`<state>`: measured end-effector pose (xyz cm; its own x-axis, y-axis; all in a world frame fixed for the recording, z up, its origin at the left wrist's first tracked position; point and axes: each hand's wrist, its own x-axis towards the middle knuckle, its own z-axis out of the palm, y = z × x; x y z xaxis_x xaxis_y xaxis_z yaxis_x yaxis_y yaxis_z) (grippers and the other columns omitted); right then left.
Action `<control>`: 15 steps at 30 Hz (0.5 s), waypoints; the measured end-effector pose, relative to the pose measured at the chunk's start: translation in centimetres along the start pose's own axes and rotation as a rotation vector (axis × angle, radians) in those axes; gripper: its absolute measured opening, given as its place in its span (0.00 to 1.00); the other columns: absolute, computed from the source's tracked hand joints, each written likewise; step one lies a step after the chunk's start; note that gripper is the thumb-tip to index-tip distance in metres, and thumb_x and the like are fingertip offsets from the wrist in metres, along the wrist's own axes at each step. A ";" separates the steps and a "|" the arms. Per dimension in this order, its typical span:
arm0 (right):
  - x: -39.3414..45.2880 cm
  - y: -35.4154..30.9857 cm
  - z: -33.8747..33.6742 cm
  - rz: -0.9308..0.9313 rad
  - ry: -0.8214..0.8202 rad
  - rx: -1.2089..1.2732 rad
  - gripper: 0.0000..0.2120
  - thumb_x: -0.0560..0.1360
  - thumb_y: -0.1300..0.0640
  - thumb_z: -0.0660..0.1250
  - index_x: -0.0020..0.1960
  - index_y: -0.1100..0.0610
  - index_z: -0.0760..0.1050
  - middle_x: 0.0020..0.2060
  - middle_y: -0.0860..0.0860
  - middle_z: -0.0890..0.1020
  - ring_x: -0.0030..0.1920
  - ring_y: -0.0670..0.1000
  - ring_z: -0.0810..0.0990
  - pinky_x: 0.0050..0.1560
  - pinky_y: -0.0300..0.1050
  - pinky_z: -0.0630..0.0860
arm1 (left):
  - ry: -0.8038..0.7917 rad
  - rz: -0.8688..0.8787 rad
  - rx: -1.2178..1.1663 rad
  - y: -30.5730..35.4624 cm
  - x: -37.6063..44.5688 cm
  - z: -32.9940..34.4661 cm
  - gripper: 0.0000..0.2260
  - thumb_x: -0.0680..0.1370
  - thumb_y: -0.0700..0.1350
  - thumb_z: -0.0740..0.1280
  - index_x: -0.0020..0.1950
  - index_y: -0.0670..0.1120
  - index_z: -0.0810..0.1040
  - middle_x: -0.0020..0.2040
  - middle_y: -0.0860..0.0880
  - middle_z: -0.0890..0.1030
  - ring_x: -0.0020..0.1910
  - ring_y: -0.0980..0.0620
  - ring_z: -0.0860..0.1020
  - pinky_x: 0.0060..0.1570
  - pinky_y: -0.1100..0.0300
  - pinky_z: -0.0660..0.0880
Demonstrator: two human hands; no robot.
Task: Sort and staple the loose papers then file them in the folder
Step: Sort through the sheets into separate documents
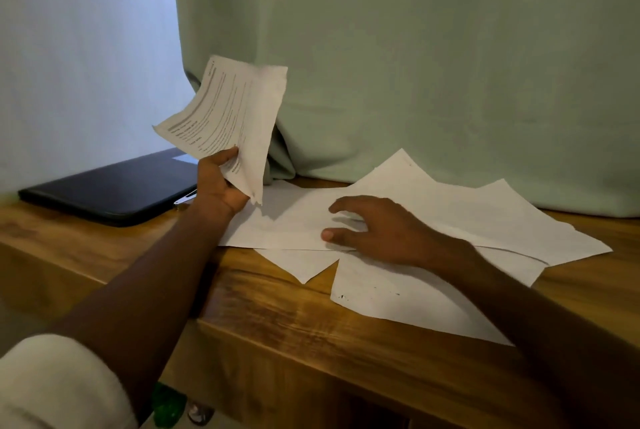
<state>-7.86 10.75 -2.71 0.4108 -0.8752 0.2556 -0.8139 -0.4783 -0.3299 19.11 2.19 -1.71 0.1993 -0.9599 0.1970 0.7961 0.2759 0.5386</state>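
Observation:
My left hand grips a small bunch of printed sheets by their lower edge and holds them upright above the table. Several loose white papers lie fanned out and overlapping on the wooden table. My right hand rests on top of them with its fingers spread and the thumb pressing one sheet. A black folder lies flat and closed at the back left. A small silvery object, perhaps the stapler, peeks out by the folder's right edge, mostly hidden behind my left wrist.
A pale green curtain hangs right behind the papers and touches the tabletop. The table's front edge runs diagonally across the lower part of the view. Below it on the floor sits something green.

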 end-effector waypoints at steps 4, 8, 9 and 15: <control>1.0 -0.9 2.1 0.111 -0.070 -0.019 0.35 0.74 0.28 0.64 0.75 0.44 0.70 0.75 0.43 0.71 0.73 0.50 0.71 0.73 0.56 0.67 | -0.025 -0.006 -0.014 0.1 -0.1 0.2 0.09 0.82 0.35 0.62 0.54 0.46 0.78 0.38 0.47 0.86 0.34 0.50 0.85 0.34 0.58 0.82; 1.0 -0.8 2.1 0.128 0.104 0.015 0.22 0.73 0.36 0.72 0.62 0.46 0.82 0.58 0.44 0.84 0.55 0.47 0.82 0.59 0.49 0.78 | -0.089 -0.027 -0.088 0.5 0.4 -0.2 0.14 0.79 0.35 0.65 0.64 0.45 0.77 0.48 0.45 0.85 0.42 0.47 0.85 0.37 0.56 0.82; 1.0 -0.9 2.1 0.135 0.131 -0.013 0.20 0.73 0.37 0.73 0.61 0.47 0.83 0.55 0.45 0.85 0.52 0.47 0.82 0.56 0.48 0.79 | -0.100 -0.022 -0.109 0.6 0.7 -0.3 0.17 0.78 0.35 0.67 0.66 0.45 0.76 0.52 0.44 0.84 0.45 0.46 0.85 0.39 0.55 0.83; 1.4 0.6 -0.4 0.158 0.441 0.128 0.14 0.75 0.42 0.73 0.54 0.49 0.86 0.46 0.47 0.88 0.46 0.49 0.83 0.51 0.49 0.80 | -0.323 -0.124 -0.346 2.3 1.4 0.1 0.35 0.66 0.29 0.74 0.72 0.45 0.74 0.54 0.47 0.84 0.42 0.50 0.85 0.35 0.60 0.82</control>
<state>-7.91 9.27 -2.19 0.0505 -0.8369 0.5450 -0.7837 -0.3714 -0.4978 21.20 1.46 -0.14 -0.0527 -0.9051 0.4219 0.9568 0.0752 0.2807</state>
